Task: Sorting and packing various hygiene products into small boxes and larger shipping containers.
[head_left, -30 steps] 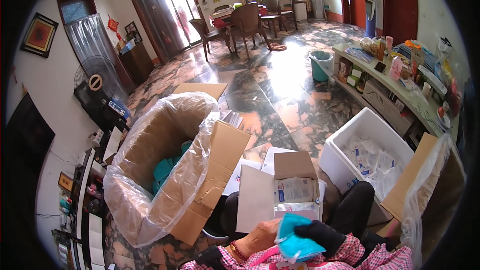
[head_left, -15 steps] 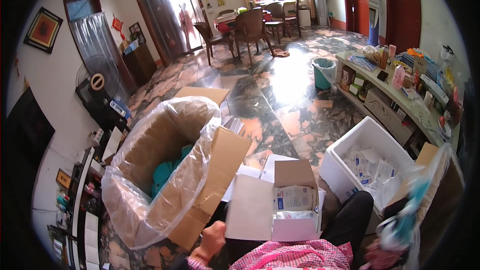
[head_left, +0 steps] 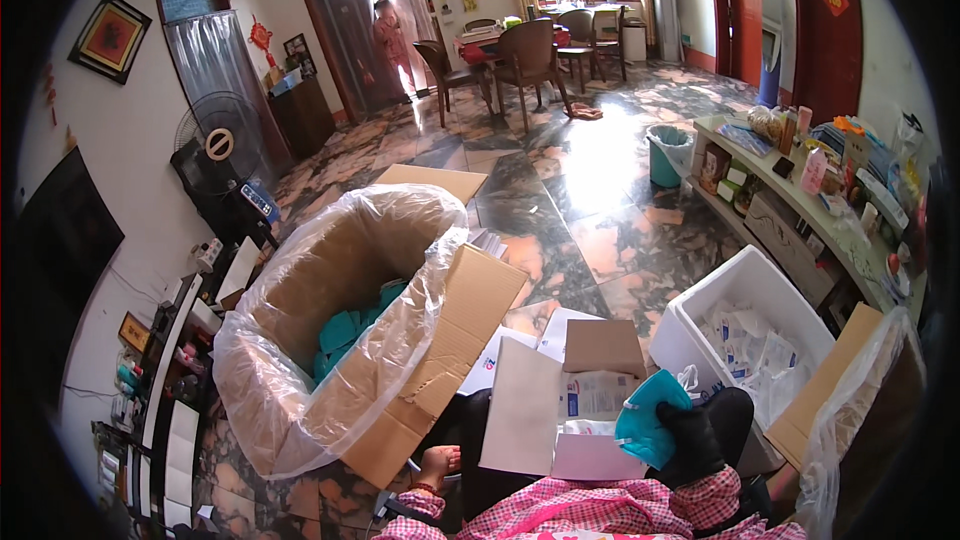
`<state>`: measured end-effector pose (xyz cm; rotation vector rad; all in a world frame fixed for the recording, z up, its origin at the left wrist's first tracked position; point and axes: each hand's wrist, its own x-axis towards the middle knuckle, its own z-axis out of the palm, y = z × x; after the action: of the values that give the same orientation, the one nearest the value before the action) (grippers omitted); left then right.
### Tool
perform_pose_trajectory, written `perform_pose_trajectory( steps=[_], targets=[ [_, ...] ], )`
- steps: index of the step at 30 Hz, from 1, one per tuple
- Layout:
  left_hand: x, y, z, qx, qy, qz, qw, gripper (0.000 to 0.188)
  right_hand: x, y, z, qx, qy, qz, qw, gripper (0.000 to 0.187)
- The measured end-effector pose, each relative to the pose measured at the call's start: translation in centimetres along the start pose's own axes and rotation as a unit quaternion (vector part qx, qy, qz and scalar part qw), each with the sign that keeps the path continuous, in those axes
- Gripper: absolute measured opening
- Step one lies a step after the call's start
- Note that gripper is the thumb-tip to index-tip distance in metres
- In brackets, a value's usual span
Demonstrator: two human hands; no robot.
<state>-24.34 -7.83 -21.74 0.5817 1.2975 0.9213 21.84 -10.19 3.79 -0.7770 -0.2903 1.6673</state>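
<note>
My right hand (head_left: 690, 440), in a black glove, is closed on a teal cup-shaped face mask (head_left: 648, 418) with a white ear loop at its top. The mask is at the right side of an open white carton (head_left: 522, 408) that stands at my lap. White packets with blue print (head_left: 597, 395) lie inside that carton. Just left of the carton is my bare left hand (head_left: 437, 462), fingers curled in and nothing seen in them. Several more teal masks (head_left: 345, 335) lie in a large cardboard box (head_left: 465, 305) lined with clear plastic, on the left.
A white foam box (head_left: 690, 325) with clear packets stands to the right. Beside it is another plastic-lined carton (head_left: 825, 390). A cluttered counter (head_left: 760, 155) runs along the right, with a teal bin (head_left: 665, 162) at its far end. Another person (head_left: 392, 45) stands at the far doorway.
My right hand has swung in from the right with the teal mask to the white carton's side. My left hand has shifted slightly. The view has turned a little, and the far person shows more clearly.
</note>
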Motion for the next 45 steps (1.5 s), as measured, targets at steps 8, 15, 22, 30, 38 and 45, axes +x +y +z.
perform_pose_trajectory(
  steps=[8, 15, 22, 30, 38, 45],
  targets=[
    [3.4, -1.6, -0.6, 0.097, 0.136, 0.029, 0.986, 0.028, 1.1, 1.3, -2.0, -0.067, 0.031, -0.046, 0.996, 0.034],
    [-0.2, 2.8, 1.6, 0.481, 0.226, 0.132, 0.837, 0.040, 1.7, 1.1, -1.6, -0.145, 0.038, -0.048, 0.988, 0.034],
    [-13.6, 13.5, 14.4, 0.417, 0.250, 0.475, 0.734, 0.013, 5.1, 2.4, -6.0, -0.202, 0.068, -0.080, 0.974, 0.027],
    [-14.1, 12.7, 24.6, 0.218, -0.175, 0.129, 0.951, 0.033, 3.3, 1.6, 0.7, -0.292, 0.100, -0.150, 0.939, 0.023],
    [-10.5, 10.6, 27.9, 0.019, -0.192, 0.060, 0.979, 0.028, 2.5, 3.1, -0.8, -0.273, 0.047, -0.144, 0.950, 0.036],
    [-10.3, 11.3, 27.3, 0.061, -0.177, 0.039, 0.982, 0.047, 3.6, 4.1, -4.1, -0.285, 0.058, -0.045, 0.956, 0.040]
  ],
)
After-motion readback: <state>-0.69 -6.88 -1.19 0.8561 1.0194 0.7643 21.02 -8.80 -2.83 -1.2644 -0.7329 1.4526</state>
